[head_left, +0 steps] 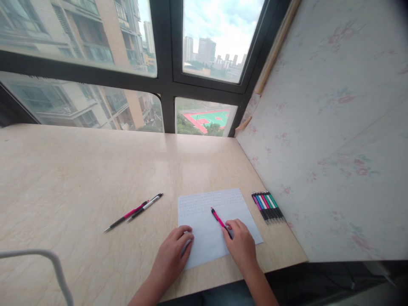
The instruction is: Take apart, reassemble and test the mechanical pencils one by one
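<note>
A white sheet of paper (pixel 204 246) lies on the desk, with lines of small handwriting across its upper part. My right hand (pixel 240 246) rests on the paper's right side, its fingers closed around a pink-and-black pen (pixel 218 217). The pen's upper end points away from me and slightly left; its writing tip is hidden by the hand. Over the sheet's lower left edge, my left hand (pixel 172 253) lies with fingers bent and thumb apart, and no object shows in it.
Left of the paper, a pink-and-black pen (pixel 127 214) and a white-and-black pen (pixel 145 207) lie side by side. A row of several coloured pens (pixel 267 207) sits near the papered wall (pixel 334 170). A grey curved tube (pixel 54 259) crosses the desk's (pixel 95 170) left front. Windows stand behind.
</note>
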The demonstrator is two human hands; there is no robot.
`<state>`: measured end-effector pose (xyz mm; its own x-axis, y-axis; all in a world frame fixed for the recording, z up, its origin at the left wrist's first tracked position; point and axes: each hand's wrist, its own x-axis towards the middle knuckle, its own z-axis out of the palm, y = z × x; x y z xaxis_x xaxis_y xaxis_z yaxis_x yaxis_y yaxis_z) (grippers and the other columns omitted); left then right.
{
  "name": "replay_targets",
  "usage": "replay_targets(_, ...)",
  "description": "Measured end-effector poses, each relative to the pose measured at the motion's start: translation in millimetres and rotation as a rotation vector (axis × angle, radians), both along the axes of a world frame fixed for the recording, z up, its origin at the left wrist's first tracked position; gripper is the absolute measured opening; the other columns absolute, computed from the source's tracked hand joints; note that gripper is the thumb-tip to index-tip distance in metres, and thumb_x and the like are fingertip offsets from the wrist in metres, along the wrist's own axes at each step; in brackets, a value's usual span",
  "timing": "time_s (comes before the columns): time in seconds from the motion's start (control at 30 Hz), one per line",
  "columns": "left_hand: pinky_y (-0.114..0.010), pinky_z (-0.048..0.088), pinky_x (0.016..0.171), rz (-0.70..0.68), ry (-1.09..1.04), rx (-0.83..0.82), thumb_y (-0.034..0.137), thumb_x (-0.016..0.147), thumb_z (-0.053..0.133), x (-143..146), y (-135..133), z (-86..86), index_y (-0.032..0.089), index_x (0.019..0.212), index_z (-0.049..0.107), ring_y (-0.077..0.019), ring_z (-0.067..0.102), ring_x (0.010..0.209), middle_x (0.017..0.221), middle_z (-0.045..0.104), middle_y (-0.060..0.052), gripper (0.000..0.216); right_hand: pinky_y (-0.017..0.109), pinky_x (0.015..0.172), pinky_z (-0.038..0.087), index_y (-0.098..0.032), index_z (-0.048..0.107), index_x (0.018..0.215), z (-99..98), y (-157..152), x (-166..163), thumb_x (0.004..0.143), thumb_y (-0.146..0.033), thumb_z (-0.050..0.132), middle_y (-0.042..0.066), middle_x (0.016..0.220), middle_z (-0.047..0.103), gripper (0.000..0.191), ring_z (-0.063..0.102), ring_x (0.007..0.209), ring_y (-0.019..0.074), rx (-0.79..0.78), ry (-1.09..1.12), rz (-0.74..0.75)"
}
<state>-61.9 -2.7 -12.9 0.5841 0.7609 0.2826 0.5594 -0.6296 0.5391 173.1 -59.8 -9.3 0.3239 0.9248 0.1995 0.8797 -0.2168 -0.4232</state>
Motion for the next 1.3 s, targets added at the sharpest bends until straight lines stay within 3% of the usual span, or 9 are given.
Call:
replay_targets(0.3, -0.033, 0.057, 0.083, -0.007, -0.008, 0.083, 0.031, 0.091, 0.051, -3.0, 9.5, -18.3, 0.025, 0.093, 0.068, -0.0227, 0.068, 0.097, 0.110, 0.069, -0.007, 0.018, 0.026, 0.069, 0.040, -0.024, 0.065, 0.082, 5.6, 5.5, -4.7, 0.082, -0.015, 0.059, 0.002, 0.085, 0.066, 0.010, 0.058, 0.086, 0.0195, -0.047, -0.051, -0.033)
replay_targets(0.57, -0.033, 0.057, 0.081, 0.008, -0.005, 0.096, 0.032, 0.091, 0.051, -2.2, 8.0, -11.7, 0.025, 0.091, 0.068, -0.0229, 0.069, 0.095, 0.108, 0.070, -0.007, 0.018, 0.027, 0.068, 0.037, -0.021, 0.069, 0.090, 3.7, 2.8, 74.3, 0.086, -0.020, 0.056, 0.005, 0.091, 0.068, 0.013, 0.057, 0.090, 0.0214, -0.013, -0.105, -0.375)
replay_targets(0.67, -0.033, 0.057, 0.081, 0.014, -0.011, 0.091, 0.031, 0.091, 0.052, -1.4, 7.8, -11.1, 0.025, 0.091, 0.068, -0.0229, 0.069, 0.096, 0.108, 0.070, -0.007, 0.017, 0.028, 0.065, 0.035, -0.021, 0.069, 0.091, 2.4, 2.7, 94.0, 0.087, -0.023, 0.057, 0.005, 0.090, 0.068, 0.013, 0.056, 0.088, 0.0212, -0.029, -0.146, -0.437)
replay_targets(1.3, -0.033, 0.057, 0.081, 0.016, -0.009, 0.071, 0.029, 0.090, 0.051, 0.8, 5.7, -6.0, 0.025, 0.090, 0.068, -0.0224, 0.069, 0.094, 0.107, 0.070, -0.007, 0.017, 0.029, 0.063, 0.030, -0.021, 0.069, 0.087, 1.0, 10.7, 92.5, 0.088, -0.031, 0.060, 0.006, 0.093, 0.066, 0.013, 0.052, 0.091, 0.0219, -0.083, -0.204, -0.542)
